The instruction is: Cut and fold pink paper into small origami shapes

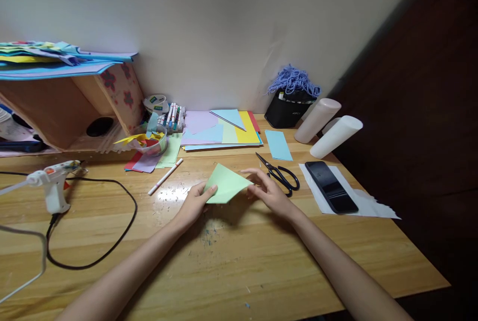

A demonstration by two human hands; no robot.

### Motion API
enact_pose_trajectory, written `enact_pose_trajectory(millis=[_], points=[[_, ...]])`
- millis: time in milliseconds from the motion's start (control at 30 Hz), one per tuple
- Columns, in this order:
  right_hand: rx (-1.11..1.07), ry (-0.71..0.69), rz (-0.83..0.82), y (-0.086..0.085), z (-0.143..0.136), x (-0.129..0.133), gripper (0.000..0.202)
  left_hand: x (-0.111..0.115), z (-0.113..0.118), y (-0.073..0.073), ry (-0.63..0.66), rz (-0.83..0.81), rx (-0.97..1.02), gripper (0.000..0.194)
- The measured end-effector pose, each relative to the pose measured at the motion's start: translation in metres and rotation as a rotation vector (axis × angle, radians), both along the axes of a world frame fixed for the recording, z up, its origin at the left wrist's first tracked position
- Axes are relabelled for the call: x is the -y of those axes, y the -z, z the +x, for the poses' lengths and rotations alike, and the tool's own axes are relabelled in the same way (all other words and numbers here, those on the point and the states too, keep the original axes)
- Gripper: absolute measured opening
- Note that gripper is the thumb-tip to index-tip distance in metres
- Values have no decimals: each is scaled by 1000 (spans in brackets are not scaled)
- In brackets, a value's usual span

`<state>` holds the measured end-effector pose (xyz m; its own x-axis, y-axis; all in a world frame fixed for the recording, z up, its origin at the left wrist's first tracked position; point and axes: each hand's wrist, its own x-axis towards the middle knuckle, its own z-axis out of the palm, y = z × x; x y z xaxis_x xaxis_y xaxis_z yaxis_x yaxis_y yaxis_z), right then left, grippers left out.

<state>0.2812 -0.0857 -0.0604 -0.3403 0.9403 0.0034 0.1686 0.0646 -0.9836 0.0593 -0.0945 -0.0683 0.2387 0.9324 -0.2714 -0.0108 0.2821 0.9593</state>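
A light green sheet of paper (225, 184) is held up over the middle of the table, tilted and bent near its right corner. My left hand (197, 200) pinches its lower left edge, thumb on top. At the right corner, the thumb and fingers of my right hand (269, 192) close on the paper's tip. Black-handled scissors (281, 175) lie just beyond my right hand. To the left of my left hand is a white marker pen (165, 176), with small paper scraps scattered around it on the wooden table (239, 266).
A white glue gun (56, 186) with a looped black cable stands left. Behind are a clear bowl of scraps (159, 147), stacked coloured paper (242, 134), a blue paper piece (278, 145) and a black holder with yarn (286, 112). Two white rolls (338, 137) and a phone (330, 186) are right.
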Motion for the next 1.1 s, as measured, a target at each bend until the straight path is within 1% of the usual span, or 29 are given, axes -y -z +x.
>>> enact_pose_trajectory(millis=[67, 133, 167, 233, 267, 333, 400, 467, 533, 567, 633, 733, 800, 833, 867, 933, 1033, 1100], points=[[9, -33, 62, -4, 0, 1, 31, -1, -2, -2, 22, -24, 38, 42], [67, -43, 120, -7, -2, 2, 14, 0, -3, -5, 73, -15, 44, 42], [102, -19, 149, -7, -3, 2, 8, 0, -3, -6, 99, -9, 16, 42], [154, 48, 179, -5, -7, 3, 11, 0, -3, -8, 136, 24, -5, 44], [165, 96, 168, -2, -9, 3, 14, -1, -3, -9, 145, 35, 3, 45], [157, 170, 82, 3, -11, 1, 17, -5, -4, -8, 111, 39, 29, 45], [57, 212, -28, 7, -11, -7, 20, -10, -7, -5, 20, 43, 24, 45], [-29, 224, -45, 5, -9, -26, 32, -14, -11, -2, -61, 75, 28, 45], [-57, 267, 31, -1, -6, -57, 37, -17, -14, 2, -165, 136, 35, 43], [-68, 316, 84, -4, -5, -77, 38, -18, -15, 4, -213, 164, 33, 43], [-55, 515, 135, -10, -8, -123, 39, -18, -16, 9, -279, 200, 15, 43], [3, 644, 119, -10, -20, -191, 34, -17, -18, 17, -305, 224, 12, 44], [68, 695, 86, -5, -32, -225, 30, -17, -18, 21, -301, 220, 18, 43], [111, 709, 61, -1, -37, -237, 28, -17, -18, 22, -299, 218, 19, 43], [156, 710, 37, 3, -41, -246, 26, -18, -18, 22, -298, 216, 19, 43], [257, 713, 14, 10, -47, -256, 28, -18, -18, 22, -298, 217, 17, 43], [409, 714, 33, 17, -50, -259, 30, -18, -18, 21, -284, 211, 14, 41], [499, 708, 73, 18, -51, -257, 26, -18, -18, 21, -263, 207, 20, 38]])
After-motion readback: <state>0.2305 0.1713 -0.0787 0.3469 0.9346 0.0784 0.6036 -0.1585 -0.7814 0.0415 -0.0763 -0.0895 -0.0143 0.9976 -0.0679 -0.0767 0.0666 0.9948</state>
